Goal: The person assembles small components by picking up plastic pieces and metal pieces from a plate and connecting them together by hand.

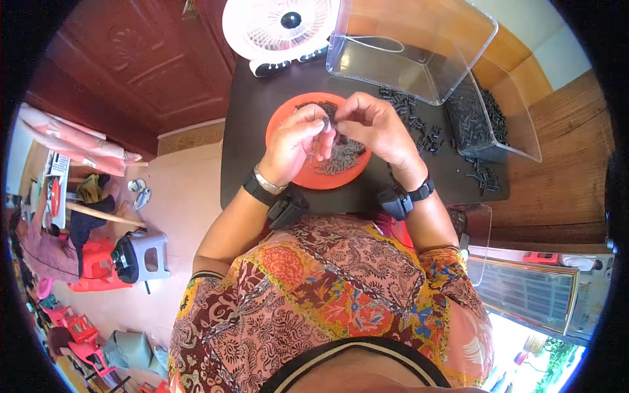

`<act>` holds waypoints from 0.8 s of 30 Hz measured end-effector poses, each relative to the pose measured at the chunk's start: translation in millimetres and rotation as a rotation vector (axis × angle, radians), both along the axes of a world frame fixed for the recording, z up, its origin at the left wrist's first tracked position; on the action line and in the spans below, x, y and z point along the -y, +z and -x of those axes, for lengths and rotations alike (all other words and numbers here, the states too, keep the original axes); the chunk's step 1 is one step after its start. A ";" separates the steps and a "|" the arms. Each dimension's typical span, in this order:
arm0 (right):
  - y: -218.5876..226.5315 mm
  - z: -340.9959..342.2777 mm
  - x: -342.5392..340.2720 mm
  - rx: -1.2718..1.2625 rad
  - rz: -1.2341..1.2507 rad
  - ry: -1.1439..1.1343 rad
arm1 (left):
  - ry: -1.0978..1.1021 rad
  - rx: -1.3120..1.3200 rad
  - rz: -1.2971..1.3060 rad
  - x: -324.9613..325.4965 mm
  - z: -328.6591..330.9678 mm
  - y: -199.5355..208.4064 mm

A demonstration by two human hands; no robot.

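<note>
Both my hands are raised close together over a round orange-red dish (278, 124) on the dark table. My left hand (293, 145) pinches a small black piece (326, 123) between thumb and forefinger, its other fingers curled loosely. Just beside it, my right hand (380, 131) has its thumb and forefinger pressed together; whatever lies between them is too small or hidden to name. Inside the dish are many small grey pieces (341, 159), with darker ones (321, 107) toward the far side, partly hidden by my hands.
Loose black cylindrical pieces (429, 141) lie on the table (246, 144) to the right. A clear bin (468, 147) holds more, beside another clear bin (386, 65). A white fan (262, 29) stands at the back left. Stools (151, 255) and a person (49, 245) are at far left.
</note>
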State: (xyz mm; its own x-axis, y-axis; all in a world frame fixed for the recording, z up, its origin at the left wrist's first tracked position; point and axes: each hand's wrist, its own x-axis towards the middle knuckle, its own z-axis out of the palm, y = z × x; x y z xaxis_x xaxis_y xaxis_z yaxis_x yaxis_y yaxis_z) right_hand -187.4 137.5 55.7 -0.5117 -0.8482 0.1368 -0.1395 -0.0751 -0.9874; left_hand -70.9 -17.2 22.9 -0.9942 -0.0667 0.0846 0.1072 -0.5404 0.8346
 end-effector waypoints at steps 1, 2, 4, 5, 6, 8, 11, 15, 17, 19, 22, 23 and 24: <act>1.5 -2.2 1.0 0.005 -0.002 0.011 | -0.008 0.007 0.013 1.2 0.7 -1.4; 2.5 -4.7 1.9 0.011 -0.003 0.022 | -0.009 0.004 0.013 1.6 1.2 -3.9; 2.6 -7.1 4.0 0.004 0.003 0.020 | -0.012 0.008 0.047 2.9 1.2 -9.2; 2.4 -6.0 4.3 0.033 0.013 -0.006 | -0.011 0.007 0.046 2.8 1.3 -10.2; 1.8 -5.0 3.6 0.063 0.023 -0.033 | 0.011 0.021 0.039 1.4 1.3 -11.0; 0.0 0.5 5.7 0.031 0.004 -0.077 | 0.034 0.037 0.030 -1.2 0.7 -10.3; -0.2 1.0 12.9 0.087 0.081 -0.098 | 0.032 0.036 0.097 -2.4 1.3 -7.0; 3.5 -6.5 16.6 0.151 0.100 -0.039 | 0.040 -0.005 0.105 0.6 1.8 -11.0; 2.9 -6.1 16.9 0.097 0.060 -0.056 | 0.036 -0.012 0.115 1.2 1.4 -11.8; 4.3 -7.6 16.8 0.081 0.056 -0.061 | 0.031 -0.015 0.038 -0.8 0.6 -11.1; 0.7 -8.9 16.5 0.062 0.063 -0.073 | 0.051 -0.011 0.058 -2.6 0.2 -11.3; -0.9 -9.3 16.6 0.061 0.073 -0.078 | 0.050 -0.010 0.057 -3.8 0.6 -12.4; -1.1 -10.6 16.9 0.061 0.071 -0.078 | 0.078 -0.022 0.097 -4.8 1.3 -13.8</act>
State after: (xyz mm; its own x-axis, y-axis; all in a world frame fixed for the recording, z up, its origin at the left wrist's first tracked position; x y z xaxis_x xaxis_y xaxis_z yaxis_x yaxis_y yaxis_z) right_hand -176.8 120.6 54.6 -0.5847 -0.7949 0.1620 -0.0876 -0.1367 -0.9867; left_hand -72.2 -12.4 9.1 -0.9842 -0.1338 0.1160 0.1643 -0.4466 0.8795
